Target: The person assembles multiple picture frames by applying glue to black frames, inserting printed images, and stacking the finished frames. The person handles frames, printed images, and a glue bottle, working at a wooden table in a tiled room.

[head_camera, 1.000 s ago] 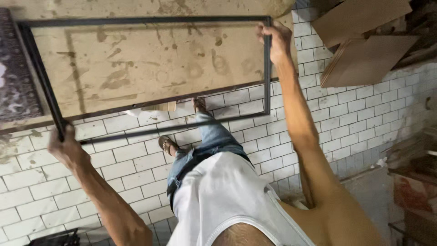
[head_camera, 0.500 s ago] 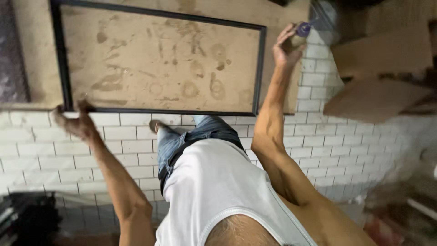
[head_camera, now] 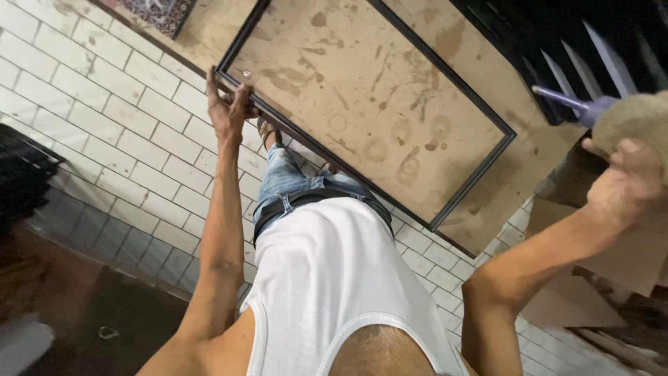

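One hand (head_camera: 228, 108) gripping frame (head_camera: 445, 209), arm outstretched

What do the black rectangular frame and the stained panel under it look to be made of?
Black frame, gripped by the left hand: thin straight bars with square corners and a dark matte coat, probably painted metal. Panel: flat, dull tan, blotchy stains, likely cardboard or hardboard.

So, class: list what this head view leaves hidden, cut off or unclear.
- Black metal frame: its upper part is cut off by the top edge.
- Purple-handled tool: its end is hidden behind the tan pad at the right hand.
- Left hand: fingertips curl behind the frame bar.
- Feet: mostly hidden by the frame.
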